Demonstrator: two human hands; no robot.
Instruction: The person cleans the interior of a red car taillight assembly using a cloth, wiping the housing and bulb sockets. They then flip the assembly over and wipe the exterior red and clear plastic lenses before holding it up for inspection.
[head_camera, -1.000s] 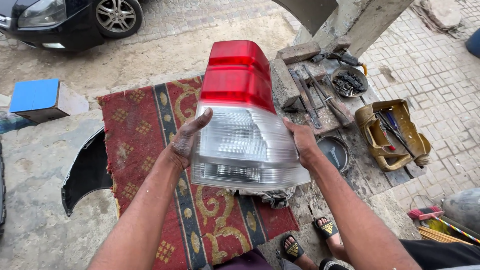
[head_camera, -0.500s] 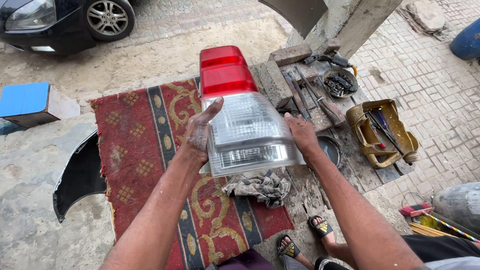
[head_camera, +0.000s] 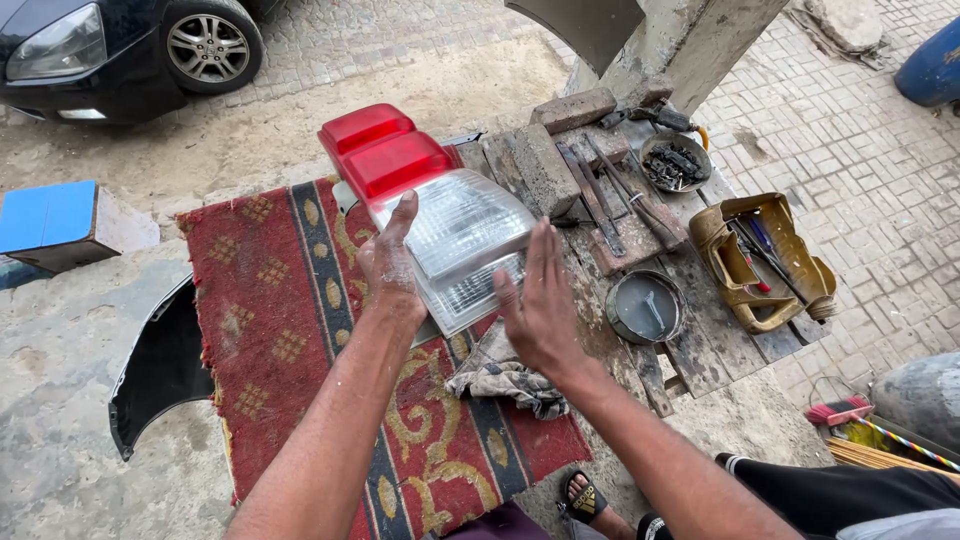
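On the red rug (head_camera: 270, 300), both flat, spread hands (left hand (head_camera: 392, 262), right hand (head_camera: 540, 305)) flank the tail lamp (head_camera: 440, 215).

tail lamp (head_camera: 440, 215) on rug (head_camera: 270, 330), rag (head_camera: 505, 375) in front, tools (head_camera: 620, 195) to rt

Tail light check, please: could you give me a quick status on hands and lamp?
Left hand flat on tail light; right hand open beside it. Lamp on rug. Rag just below.

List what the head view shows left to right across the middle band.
Blue box → black bumper panel → red rug → left hand → right hand → round metal dish → yellow cut-open jug of tools.
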